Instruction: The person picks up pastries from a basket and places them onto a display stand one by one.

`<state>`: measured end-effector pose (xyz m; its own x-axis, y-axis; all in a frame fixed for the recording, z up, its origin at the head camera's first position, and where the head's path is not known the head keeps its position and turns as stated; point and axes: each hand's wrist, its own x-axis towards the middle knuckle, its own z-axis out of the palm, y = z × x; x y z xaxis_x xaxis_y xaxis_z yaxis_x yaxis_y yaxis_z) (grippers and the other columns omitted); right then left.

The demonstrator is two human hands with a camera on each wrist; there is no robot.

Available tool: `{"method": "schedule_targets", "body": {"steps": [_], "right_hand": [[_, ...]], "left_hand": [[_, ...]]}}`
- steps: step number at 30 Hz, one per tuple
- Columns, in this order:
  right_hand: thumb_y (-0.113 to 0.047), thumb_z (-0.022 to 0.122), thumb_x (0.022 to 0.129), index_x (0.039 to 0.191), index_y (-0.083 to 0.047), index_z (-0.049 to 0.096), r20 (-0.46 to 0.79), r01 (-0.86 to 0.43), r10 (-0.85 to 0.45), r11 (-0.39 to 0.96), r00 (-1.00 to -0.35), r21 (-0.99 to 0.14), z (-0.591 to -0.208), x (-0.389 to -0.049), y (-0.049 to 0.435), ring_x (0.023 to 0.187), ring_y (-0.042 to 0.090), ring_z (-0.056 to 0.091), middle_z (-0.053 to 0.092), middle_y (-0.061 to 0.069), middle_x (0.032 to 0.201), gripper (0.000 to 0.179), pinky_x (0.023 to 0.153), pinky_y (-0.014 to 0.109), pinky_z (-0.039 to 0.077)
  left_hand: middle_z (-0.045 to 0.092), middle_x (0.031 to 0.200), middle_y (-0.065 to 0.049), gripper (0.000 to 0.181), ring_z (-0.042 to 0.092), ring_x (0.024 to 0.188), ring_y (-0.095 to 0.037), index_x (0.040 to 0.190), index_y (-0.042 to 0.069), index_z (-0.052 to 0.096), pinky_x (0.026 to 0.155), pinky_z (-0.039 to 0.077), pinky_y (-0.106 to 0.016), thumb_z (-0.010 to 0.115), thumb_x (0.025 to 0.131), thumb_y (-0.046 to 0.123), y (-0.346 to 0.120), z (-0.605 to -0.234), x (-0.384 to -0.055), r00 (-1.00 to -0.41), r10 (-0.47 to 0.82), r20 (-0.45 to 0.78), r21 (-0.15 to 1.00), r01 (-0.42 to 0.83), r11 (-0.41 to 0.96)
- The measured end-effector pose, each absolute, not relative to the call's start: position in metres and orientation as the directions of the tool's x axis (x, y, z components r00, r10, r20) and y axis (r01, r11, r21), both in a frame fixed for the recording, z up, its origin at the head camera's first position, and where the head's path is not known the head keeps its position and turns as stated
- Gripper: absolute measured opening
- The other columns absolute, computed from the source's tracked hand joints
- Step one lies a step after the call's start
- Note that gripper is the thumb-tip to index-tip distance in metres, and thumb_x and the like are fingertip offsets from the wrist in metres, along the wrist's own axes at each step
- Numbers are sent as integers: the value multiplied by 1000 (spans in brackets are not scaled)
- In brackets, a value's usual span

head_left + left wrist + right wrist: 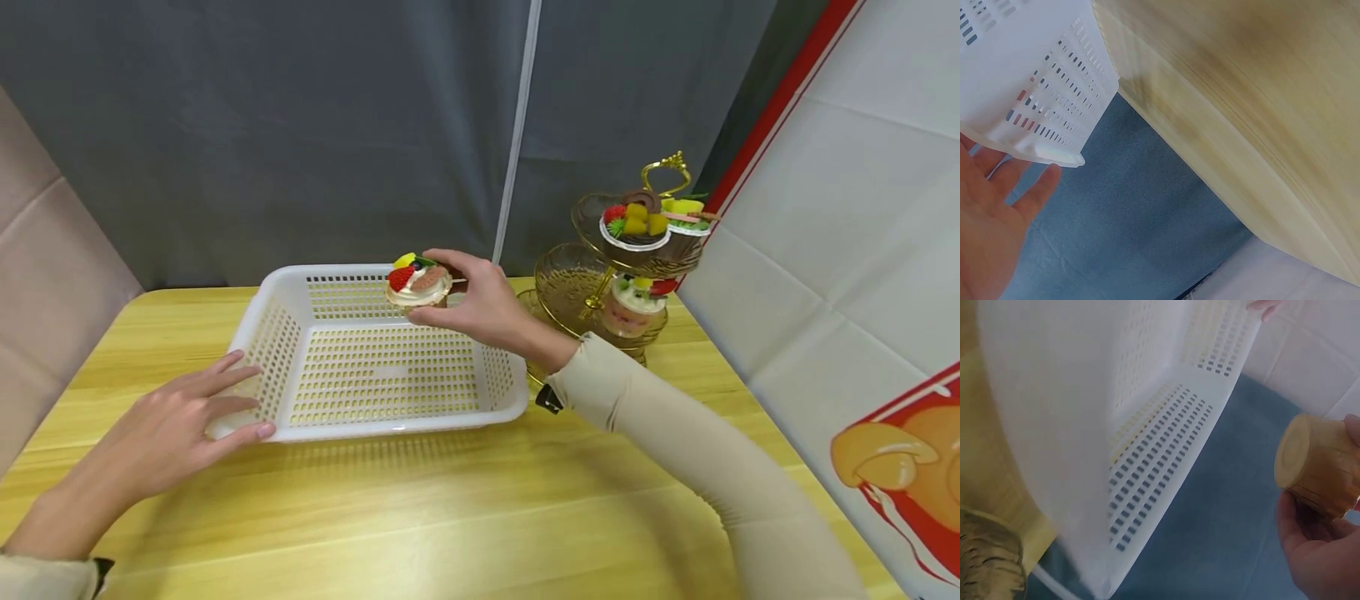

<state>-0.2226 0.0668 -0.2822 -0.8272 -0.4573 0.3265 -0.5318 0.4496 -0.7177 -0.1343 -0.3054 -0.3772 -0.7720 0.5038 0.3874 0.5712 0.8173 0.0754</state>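
In the head view my right hand [483,304] pinches a cream-topped cupcake [418,287] between thumb and fingers, above the back part of a white plastic basket [397,427]. A strawberry, a biscuit and yellow fruit sit on the cream. The right wrist view shows the cupcake's tan cup [1325,462] from below, apart from the basket wall. My left hand [176,425] rests at the basket's left rim with its fingers spread; the left wrist view shows those fingers [1038,190] along the rim. Inside the basket only its perforated floor shows.
A gold-handled tiered stand [573,279] stands at the right of the wooden table [420,517]. Its top tier bears dark dessert cups [637,242], and a layered dessert cup [633,308] sits lower down. Behind hangs a grey curtain [300,142]; a white panel [847,208] borders the right.
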Motion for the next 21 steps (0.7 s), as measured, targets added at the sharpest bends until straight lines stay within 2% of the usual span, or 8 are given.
{"method": "schedule_targets", "body": {"steps": [8, 13, 21], "right_hand": [[-21, 87, 78, 140, -4, 54, 378, -512, -355, 459, -855, -726, -291, -220, 95, 100, 17, 67, 65, 7, 123, 72, 89, 32, 54], [-18, 86, 79, 140, -3, 54, 441, -534, -301, 467, -845, -705, -296, -218, 113, 106, 18, 64, 65, 9, 124, 71, 92, 36, 53], [-20, 85, 80, 143, -8, 52, 469, -507, -212, 500, -857, -702, -302, -213, 143, 110, 17, 63, 59, 8, 132, 72, 91, 36, 53]], "left_hand": [[61, 136, -9, 46, 50, 133, -33, 101, 13, 80, 79, 47, -62, 77, 79, 53, -306, -378, -135, -772, 502, 390, 81, 572, 817], [60, 137, -9, 46, 49, 133, -32, 101, 13, 80, 79, 47, -63, 77, 79, 53, -306, -378, -135, -776, 501, 383, 82, 569, 819], [60, 137, -9, 46, 50, 132, -34, 103, 13, 80, 78, 47, -63, 77, 79, 53, -306, -377, -134, -786, 494, 371, 89, 560, 824]]}}
